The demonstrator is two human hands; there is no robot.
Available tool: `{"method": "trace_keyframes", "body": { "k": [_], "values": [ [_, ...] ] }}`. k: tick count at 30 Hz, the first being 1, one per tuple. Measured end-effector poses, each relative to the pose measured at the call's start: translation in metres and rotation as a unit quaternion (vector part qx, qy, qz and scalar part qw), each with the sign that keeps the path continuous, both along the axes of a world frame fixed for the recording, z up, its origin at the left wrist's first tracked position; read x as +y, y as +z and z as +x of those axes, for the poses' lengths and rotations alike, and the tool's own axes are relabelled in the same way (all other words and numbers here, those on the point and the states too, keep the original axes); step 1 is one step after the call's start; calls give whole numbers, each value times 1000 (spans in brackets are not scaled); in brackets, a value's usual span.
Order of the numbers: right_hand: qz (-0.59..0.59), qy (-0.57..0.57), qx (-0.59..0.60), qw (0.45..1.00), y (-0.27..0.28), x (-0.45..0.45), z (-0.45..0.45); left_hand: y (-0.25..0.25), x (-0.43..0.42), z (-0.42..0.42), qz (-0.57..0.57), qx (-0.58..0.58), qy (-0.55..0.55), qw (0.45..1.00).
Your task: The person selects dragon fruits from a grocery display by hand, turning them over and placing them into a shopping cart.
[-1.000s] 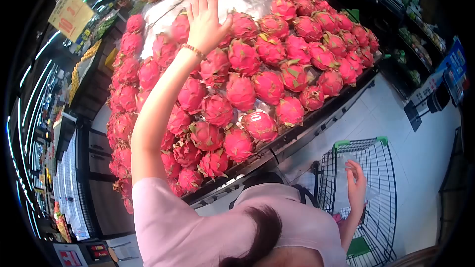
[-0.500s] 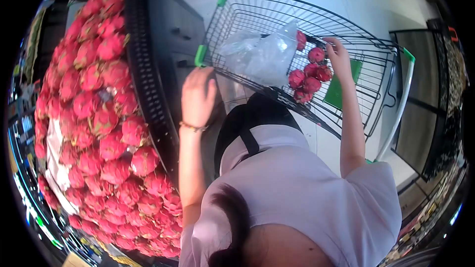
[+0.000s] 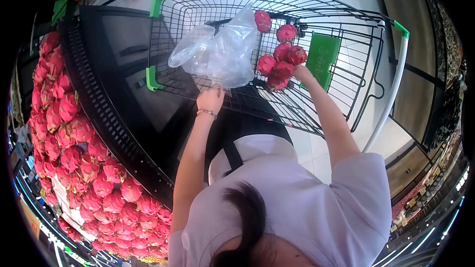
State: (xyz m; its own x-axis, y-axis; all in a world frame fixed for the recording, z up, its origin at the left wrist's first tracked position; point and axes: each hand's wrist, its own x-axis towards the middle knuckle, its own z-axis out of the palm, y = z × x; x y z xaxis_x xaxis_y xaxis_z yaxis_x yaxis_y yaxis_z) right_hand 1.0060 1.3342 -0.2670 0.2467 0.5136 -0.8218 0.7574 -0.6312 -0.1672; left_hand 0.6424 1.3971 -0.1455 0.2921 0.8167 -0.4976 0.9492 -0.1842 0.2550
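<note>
Holds the left arm forward, nearly straight, with the left hand (image 3: pixel 211 100) back-up at the near side of a black wire shopping cart with green plastic corners (image 3: pixel 157 6), beside a crumpled clear plastic bag (image 3: pixel 230 52); fingers bent, but cannot tell whether gripping. Angles the right arm inward over the same side, with the right hand (image 3: pixel 303 75) at clustered round pinkish-red dragon fruits (image 3: pixel 283 70) inside; fingertips hidden, grip unclear.

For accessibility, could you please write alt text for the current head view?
A person's right hand is at dragon fruits in a wire shopping cart, beside clear plastic bagging; the left hand is at the cart's near rim. A larger dragon-fruit heap lies at frame left.
</note>
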Motion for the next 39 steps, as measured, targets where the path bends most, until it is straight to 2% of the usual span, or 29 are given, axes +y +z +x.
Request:
{"method": "trace_keyframes", "body": {
  "k": [1,3,4,7,8,11,12,15,18,21,23,28,31,32,33,35,36,37,39],
  "values": [
    [29,-20,-50,998,-8,-3,2,-4,2,6,8,15,7,1000],
    [87,-60,-150,983,-13,-8,-6,-5,-4,10,66,-30,17,997],
    [132,-45,-194,971,-10,-9,-11,-4,-8,11,94,-52,22,994],
    [248,-60,-237,938,-9,5,-9,-10,-10,9,148,-91,18,985],
    [292,-25,-239,926,-11,8,-5,-13,-10,9,170,-114,15,979],
    [283,-8,-229,931,-14,21,8,-14,-12,10,168,-108,9,980],
    [130,-100,-102,981,-15,32,20,-14,-12,12,178,-115,4,977],
    [109,-65,-96,987,-30,35,31,-12,-12,12,168,-101,-3,981],
    [138,-48,-90,985,-54,33,43,-11,-12,10,171,-104,-6,980],
    [132,-61,-26,989,-65,33,61,-12,-14,10,172,-106,0,979],
    [154,-35,-37,987,-71,32,61,-13,-15,7,176,-113,4,978],
    [169,-50,-41,984,-58,28,50,-12,-16,0,188,-136,12,972],
    [177,-118,28,977,-37,30,58,-12,-15,1,186,-141,14,972],
    [176,-146,84,970,-34,31,61,-11,-15,1,187,-138,13,973],
    [174,-219,168,945,-26,31,59,-11,-15,0,187,-135,12,973],
    [164,-354,329,860,1,24,48,-8,-20,-2,180,-137,17,974],
    [152,-362,390,833,39,29,32,-6,-20,-3,180,-138,19,974],
    [129,-375,425,814,56,30,24,-7,-21,-4,184,-137,19,973],
    [144,-381,536,739,83,30,-6,-9,-26,-9,193,-129,19,973]
  ]
}}
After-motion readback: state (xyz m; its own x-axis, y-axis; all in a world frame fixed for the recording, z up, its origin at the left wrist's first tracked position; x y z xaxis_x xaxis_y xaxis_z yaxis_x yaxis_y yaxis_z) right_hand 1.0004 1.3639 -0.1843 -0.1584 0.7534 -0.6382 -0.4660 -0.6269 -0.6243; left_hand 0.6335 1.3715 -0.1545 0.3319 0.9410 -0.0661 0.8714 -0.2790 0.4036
